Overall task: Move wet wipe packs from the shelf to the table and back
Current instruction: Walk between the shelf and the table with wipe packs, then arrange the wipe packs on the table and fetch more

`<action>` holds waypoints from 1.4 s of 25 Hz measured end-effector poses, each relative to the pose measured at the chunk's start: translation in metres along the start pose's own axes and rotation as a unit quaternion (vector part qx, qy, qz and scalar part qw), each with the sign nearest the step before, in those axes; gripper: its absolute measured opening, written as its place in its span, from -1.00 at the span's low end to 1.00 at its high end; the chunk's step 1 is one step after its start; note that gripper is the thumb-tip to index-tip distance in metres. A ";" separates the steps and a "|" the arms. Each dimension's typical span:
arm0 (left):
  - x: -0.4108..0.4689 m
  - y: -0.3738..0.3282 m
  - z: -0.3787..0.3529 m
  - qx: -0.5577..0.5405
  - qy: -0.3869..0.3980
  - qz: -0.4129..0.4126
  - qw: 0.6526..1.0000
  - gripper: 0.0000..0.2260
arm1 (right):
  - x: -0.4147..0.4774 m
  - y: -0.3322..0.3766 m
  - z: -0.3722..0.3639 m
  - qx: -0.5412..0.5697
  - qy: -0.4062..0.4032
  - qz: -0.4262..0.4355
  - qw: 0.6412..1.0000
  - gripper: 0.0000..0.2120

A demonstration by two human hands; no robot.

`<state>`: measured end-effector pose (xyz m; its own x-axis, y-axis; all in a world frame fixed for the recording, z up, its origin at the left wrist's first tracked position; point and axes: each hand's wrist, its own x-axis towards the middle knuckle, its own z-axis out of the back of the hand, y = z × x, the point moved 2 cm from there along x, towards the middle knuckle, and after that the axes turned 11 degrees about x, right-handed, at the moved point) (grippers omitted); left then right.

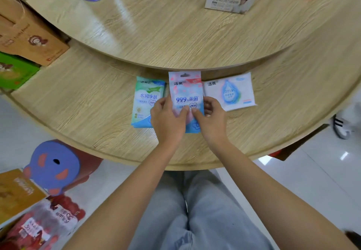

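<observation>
Both hands, left (168,117) and right (212,121), pinch the lower half of the pink pack (186,93) at frame centre. It sits over the counter (78,103), between a green pack (144,101) and a white pack (230,93).

Left pack (144,97) and right pack (230,91) lie on board (78,103); middle pack (186,90) between.

Lt-wood shelves (78,103), glossy white tile floor (312,187); purple stool (52,164)

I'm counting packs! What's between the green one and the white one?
The pink wipe pack, gripped by the left hand and right hand; head view shows it.
</observation>
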<state>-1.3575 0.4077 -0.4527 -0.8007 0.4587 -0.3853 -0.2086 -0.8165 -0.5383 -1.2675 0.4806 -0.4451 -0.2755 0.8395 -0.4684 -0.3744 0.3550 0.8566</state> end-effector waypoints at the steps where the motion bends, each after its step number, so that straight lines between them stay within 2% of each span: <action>1: 0.003 0.001 0.000 0.010 0.008 -0.004 1.000 -0.56 | 0.002 -0.002 -0.002 -0.002 -0.013 0.002 1.000 -0.67; 5: 0.012 0.009 -0.004 -0.042 0.063 -0.025 0.997 -0.52 | 0.011 -0.013 -0.008 -0.076 -0.028 0.025 0.996 -0.71; 8: 0.010 0.004 0.004 -0.070 0.055 -0.004 0.996 -0.55 | 0.008 -0.007 -0.004 -0.027 -0.012 -0.018 0.999 -0.66; 10: 0.005 0.001 0.018 -0.075 0.040 -0.016 0.996 -0.62 | 0.004 0.004 0.008 -0.014 -0.003 -0.009 1.000 -0.69; 13: -0.013 -0.001 0.048 -0.087 0.022 -0.085 0.992 -0.80 | -0.014 0.019 0.039 -0.005 0.035 -0.002 0.999 -0.81; 17: -0.048 -0.001 0.072 -0.127 0.135 -0.133 0.974 -0.79 | -0.066 0.026 0.085 0.013 0.022 -0.013 1.000 -0.85; 20: -0.075 -0.013 0.065 -0.083 0.250 -0.214 0.940 -0.73 | -0.124 0.011 0.114 0.093 -0.082 -0.024 0.992 -0.80; 22: -0.095 -0.024 0.052 -0.029 0.333 -0.287 0.898 -0.68 | -0.168 -0.011 0.126 0.120 -0.154 -0.030 0.980 -0.80; 24: -0.123 -0.038 0.031 0.032 0.400 -0.367 0.839 -0.64 | -0.217 -0.041 0.132 0.160 -0.232 -0.046 0.958 -0.81; 27: -0.182 -0.060 0.004 0.097 0.466 -0.469 0.744 -0.68 | -0.290 -0.084 0.132 0.230 -0.348 -0.087 0.905 -0.79; 31: -0.294 -0.074 -0.037 0.131 0.569 -0.547 0.600 -0.73 | -0.385 -0.137 0.126 0.297 -0.507 -0.131 0.798 -0.82; 33: -0.355 -0.072 -0.058 0.152 0.607 -0.571 0.532 -0.68 | -0.428 -0.162 0.121 0.337 -0.579 -0.148 0.727 -0.79; 35: -0.411 -0.065 -0.077 0.169 0.627 -0.590 0.480 -0.70 | -0.462 -0.183 0.116 0.380 -0.626 -0.154 0.663 -0.74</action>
<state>-0.9715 0.2997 -0.3171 0.9101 0.3486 -0.2239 -0.3504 0.3592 -0.8650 -0.9695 0.0757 -0.3601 0.8404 0.1931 -0.5064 0.4425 0.2947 0.8469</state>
